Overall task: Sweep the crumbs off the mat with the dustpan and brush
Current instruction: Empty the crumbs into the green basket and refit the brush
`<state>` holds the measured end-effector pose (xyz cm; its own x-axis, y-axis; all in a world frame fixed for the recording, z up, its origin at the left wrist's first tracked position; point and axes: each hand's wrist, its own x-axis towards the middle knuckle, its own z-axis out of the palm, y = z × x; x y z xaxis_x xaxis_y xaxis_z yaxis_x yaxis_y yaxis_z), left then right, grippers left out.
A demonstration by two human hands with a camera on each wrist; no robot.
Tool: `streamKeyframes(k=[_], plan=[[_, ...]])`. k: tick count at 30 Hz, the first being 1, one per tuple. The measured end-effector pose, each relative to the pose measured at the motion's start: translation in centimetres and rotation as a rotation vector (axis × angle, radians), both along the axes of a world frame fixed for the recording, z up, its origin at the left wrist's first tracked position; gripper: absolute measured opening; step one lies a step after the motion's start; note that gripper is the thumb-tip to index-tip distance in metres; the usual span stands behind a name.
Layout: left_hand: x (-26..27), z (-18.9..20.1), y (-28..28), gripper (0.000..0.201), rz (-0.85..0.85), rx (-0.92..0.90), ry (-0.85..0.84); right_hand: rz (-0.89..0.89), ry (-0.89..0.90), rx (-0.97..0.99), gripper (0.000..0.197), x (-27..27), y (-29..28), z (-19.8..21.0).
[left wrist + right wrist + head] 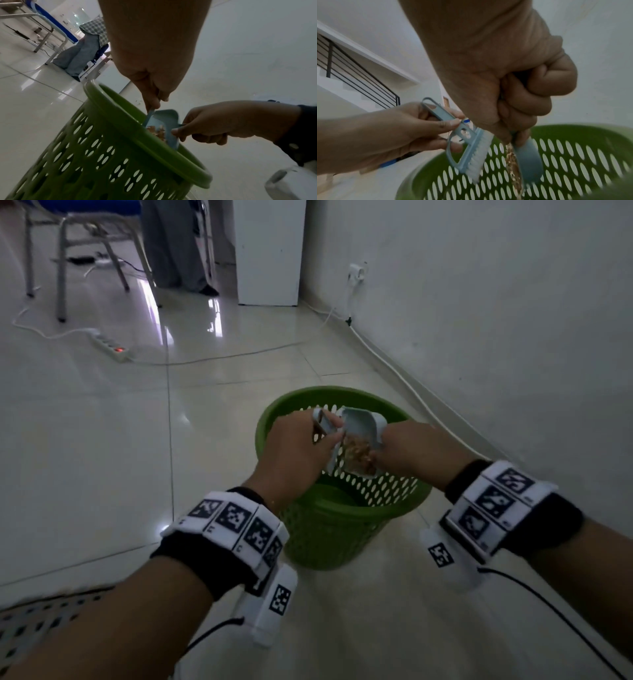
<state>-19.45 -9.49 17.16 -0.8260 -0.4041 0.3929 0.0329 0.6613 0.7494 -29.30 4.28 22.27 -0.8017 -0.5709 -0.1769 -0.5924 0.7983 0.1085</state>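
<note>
Both hands are working over the open mouth of a green perforated bin (pixel 342 525), which is standing on a glossy tiled floor (pixel 102 440) near a white wall (pixel 479 302).

The right hand (pixel 411 451) is gripping the handle of a small blue-grey dustpan (pixel 363 426), fingers curled tight round it in the right wrist view. The dustpan is tilting steeply, mouth down, inside the bin's rim. Brown crumbs (pixel 358 453) are lying along the lower part of the pan, at its lip.

The left hand (pixel 294 453) is pinching the handle of a blue-grey brush (pixel 467 151), thumb on top and fingers underneath. The white bristles (pixel 479 159) are pointing toward the dustpan, just beside it; cannot tell if they are touching the crumbs.

The two hands are sitting close together but not touching each other.

A patterned mat (pixel 37 621) is showing at the bottom left corner of the head view, on the floor, well apart from the bin. A white power strip (pixel 111 347) with a lit red switch is lying on the floor further back, near chair legs (pixel 61 268).
</note>
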Motion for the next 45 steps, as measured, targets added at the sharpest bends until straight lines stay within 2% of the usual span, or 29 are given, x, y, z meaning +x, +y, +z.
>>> streamKeyframes(k=[5, 10, 12, 15, 17, 20, 25, 27, 29, 31, 35, 38, 41, 43, 45], plan=[[0.1, -1.8, 0.3, 0.011, 0.029, 0.104, 0.058, 0.041, 0.021, 0.102, 0.026, -0.1, -0.9, -1.9], [0.8, -2.2, -0.2, 0.012, -0.041, 0.481, 0.062, -0.008, -0.06, 0.011, 0.022, -0.1, -1.6, -2.3], [1.1, -1.8, 0.0, 0.013, -0.092, 0.579, 0.081, -0.046, -0.166, -0.095, 0.015, 0.1, -1.7, -2.0], [1.1, -1.2, 0.5, 0.013, -0.147, 0.683, 0.135, -0.173, -0.451, -0.29, 0.01, 0.5, -1.1, -1.3], [0.8, -1.2, 0.9, 0.016, -0.142, 0.64, 0.127, -0.227, -0.528, -0.282, 0.016, 0.6, -0.5, -1.0], [0.5, -1.4, 1.1, 0.013, -0.076, 0.511, 0.166, -0.251, -0.513, -0.271, 0.018, 0.7, 0.1, -1.1], [0.8, -1.8, 0.9, 0.013, -0.028, 0.457, 0.141, -0.296, -0.6, -0.353, 0.023, 1.0, 1.2, -1.2], [1.1, -2.0, 0.7, 0.012, -0.069, 0.413, 0.106, -0.297, -0.62, -0.362, 0.024, 1.1, 1.5, -1.1], [1.5, -2.3, 0.6, 0.013, -0.096, 0.291, 0.044, -0.303, -0.629, -0.365, 0.024, 1.2, 1.7, -1.1], [1.8, -2.4, 0.7, 0.019, -0.063, 0.14, 0.06, -0.318, -0.663, -0.41, 0.023, 1.1, 1.9, -1.2], [1.9, -1.7, 1.1, 0.013, -0.051, 0.128, 0.108, -0.362, -0.79, -0.588, 0.029, 1.3, 2.3, -1.3], [1.7, -0.6, 1.6, 0.013, -0.071, 0.163, 0.226, -0.376, -0.697, -0.645, 0.035, 1.5, 2.3, -1.7], [1.3, 0.0, 2.2, 0.017, -0.093, 0.158, 0.179, -0.309, -0.598, -0.637, 0.045, 1.7, 2.5, -1.8], [1.0, -0.4, 2.1, 0.017, -0.054, 0.161, 0.115, -0.278, -0.556, -0.642, 0.04, 2.1, 2.6, -1.8], [1.1, -0.5, 2.1, 0.017, 0.023, 0.17, 0.128, -0.25, -0.485, -0.605, 0.032, 2.1, 2.6, -2.0]])
